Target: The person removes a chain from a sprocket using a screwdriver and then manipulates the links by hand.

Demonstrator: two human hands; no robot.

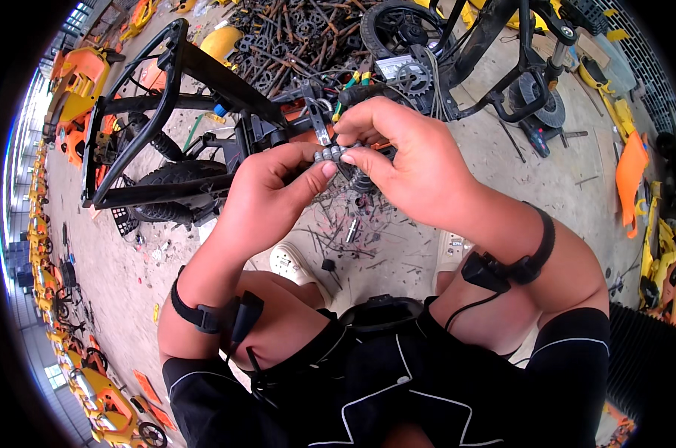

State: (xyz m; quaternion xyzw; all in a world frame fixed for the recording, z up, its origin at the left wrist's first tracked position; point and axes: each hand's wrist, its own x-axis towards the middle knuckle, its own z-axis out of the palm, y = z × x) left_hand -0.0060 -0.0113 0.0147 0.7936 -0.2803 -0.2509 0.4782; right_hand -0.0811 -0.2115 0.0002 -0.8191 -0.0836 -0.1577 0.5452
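Observation:
A short length of grey metal chain [329, 154] is held up between both hands, above a black frame assembly. My left hand [267, 198] pinches its left part with thumb and forefinger, the other fingers curled. My right hand [405, 164] pinches the right part, thumb on the links and fingers bent over them. Just behind the chain is a metal bracket [315, 116], with green-and-yellow handled tools [356, 81] beyond it. The underside of the chain and some fingertips are hidden.
Black tubular frames [181, 67] with wheels [390, 30] stand left and right ahead. A heap of rusty parts [270, 41] lies behind. A power tool [536, 138] and scattered fasteners are on the concrete floor [592, 224]. Yellow vehicles [84, 82] line the left side.

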